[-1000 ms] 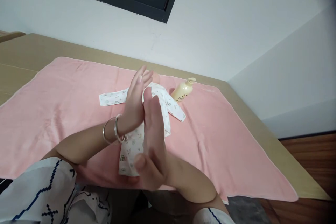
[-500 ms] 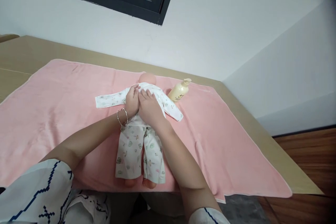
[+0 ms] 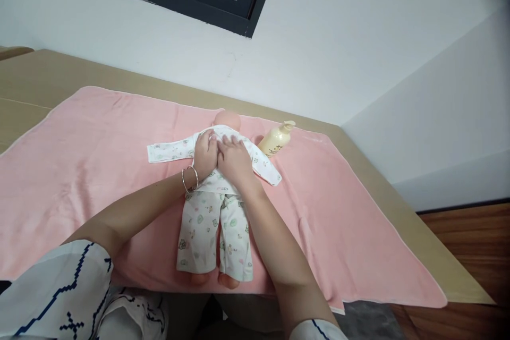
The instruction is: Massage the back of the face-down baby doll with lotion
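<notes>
1. Location: The baby doll [image 3: 217,186] lies at full length on the pink blanket [image 3: 338,218], which covers much of the table [image 3: 381,194]. Its head [image 3: 227,119] points away from the person; its feet [image 3: 229,280] are at the near edge. Whether it lies face up or face down cannot be determined.
2. Left hand [image 3: 205,158]: Rests on the upper torso, over the printed top [image 3: 169,151]. Fingers are bent; whether they pinch cloth cannot be told. Two bangles [image 3: 196,176] encircle the wrist.
3. Right hand [image 3: 235,162]: Lies palm down beside the left, touching or nearly so. Fingers are extended and slightly spread, gripping nothing.
4. Adjacent item: The pump bottle [image 3: 276,141] is just beyond the sleeve on the person's right, apart from both hands.
5. Handling (judged): Expect a fairly light body, firm beneath soft, thin cloth. The top and the trousers [image 3: 199,234] may slide over it.
6. Hold points (judged): Support head and torso together; avoid lifting by loose sleeves or trouser legs.
</notes>
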Demonstrator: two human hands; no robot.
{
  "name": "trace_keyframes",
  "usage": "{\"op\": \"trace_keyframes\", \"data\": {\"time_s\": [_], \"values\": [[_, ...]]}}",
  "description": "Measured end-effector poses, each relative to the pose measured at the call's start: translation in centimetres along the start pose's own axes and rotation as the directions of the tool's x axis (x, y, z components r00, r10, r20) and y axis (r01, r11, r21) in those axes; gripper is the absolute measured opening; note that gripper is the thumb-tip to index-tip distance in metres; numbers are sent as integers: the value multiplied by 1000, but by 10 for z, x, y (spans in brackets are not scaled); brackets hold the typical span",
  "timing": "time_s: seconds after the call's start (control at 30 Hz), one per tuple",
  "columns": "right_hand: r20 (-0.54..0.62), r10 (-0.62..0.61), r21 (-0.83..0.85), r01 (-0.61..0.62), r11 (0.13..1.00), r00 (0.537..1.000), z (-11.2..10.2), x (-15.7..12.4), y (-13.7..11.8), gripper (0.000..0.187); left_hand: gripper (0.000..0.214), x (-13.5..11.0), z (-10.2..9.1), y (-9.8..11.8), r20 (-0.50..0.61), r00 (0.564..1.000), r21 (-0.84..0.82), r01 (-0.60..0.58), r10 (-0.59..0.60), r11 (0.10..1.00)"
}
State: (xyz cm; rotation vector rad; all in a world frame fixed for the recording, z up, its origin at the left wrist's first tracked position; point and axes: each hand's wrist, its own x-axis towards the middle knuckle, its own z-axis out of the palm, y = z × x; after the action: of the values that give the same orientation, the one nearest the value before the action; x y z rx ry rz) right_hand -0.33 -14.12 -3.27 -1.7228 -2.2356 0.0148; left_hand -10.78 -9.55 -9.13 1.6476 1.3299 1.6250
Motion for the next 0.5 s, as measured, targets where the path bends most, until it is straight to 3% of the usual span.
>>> {"op": "trace_keyframes", "data": {"time_s": [0.07,0.13,0.23,0.37,0.5], "values": [[70,-119,38,117,992,990,-4,0,-1,49,35,0,0,-1,-2,1000,-3,-7,7,1000],[87,-120,88,112,990,989,-5,4,9,48,36,0,1,-2,-2,1000,0,-22,22,1000],[54,21,118,-27,993,998,-2,7,21,51,36,-1,1,-2,0,999,18,-39,39,999],[-6,244,5,-244,970,970,0,-2,2,57,34,-2,0,-1,1,998,62,-66,66,996],[46,91,16,-92,996,995,1,-7,-12,51,32,-4,-3,1,27,992,134,-127,124,983]]}}
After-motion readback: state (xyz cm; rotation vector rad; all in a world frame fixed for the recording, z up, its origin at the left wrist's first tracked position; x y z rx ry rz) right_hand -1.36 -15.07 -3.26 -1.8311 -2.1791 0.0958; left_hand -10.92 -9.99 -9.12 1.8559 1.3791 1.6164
